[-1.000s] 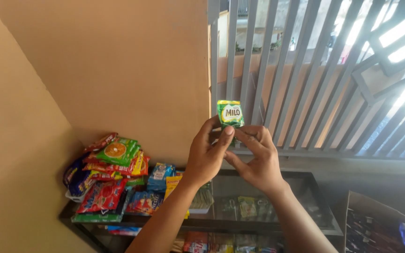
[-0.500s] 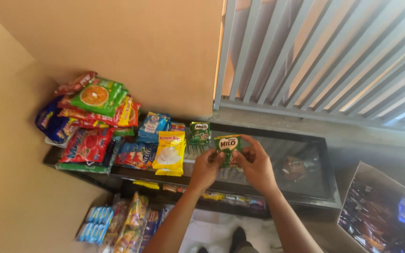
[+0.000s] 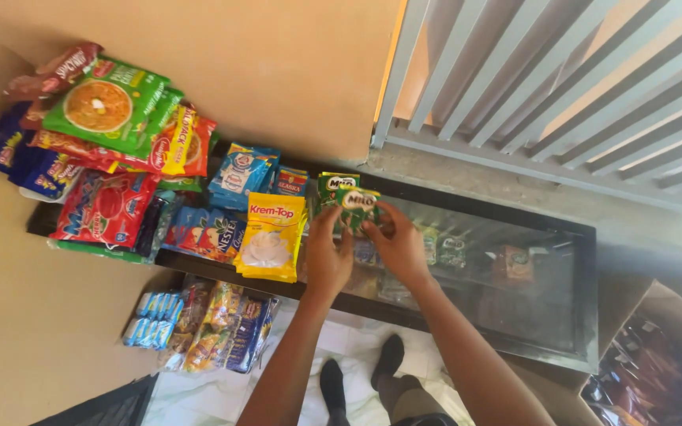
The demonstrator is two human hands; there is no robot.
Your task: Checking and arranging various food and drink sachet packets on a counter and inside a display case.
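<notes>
hands (image 3: 365,248) lowered green sachet (image 3: 358,203) from grille to glass counter (image 3: 515,315)

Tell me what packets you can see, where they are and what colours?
Small green sachet: held by left hand and right hand over the glass counter.
Yellow flat packet: counter's front edge, beside the left hand.
Big green packet with an orange circle: top of the left pile.
Red packet: below it.
Blue packets: by the wall.

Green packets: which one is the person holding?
The small green sachet pinched between both hands. The big green packet lies untouched atop the pile at far left.
</notes>
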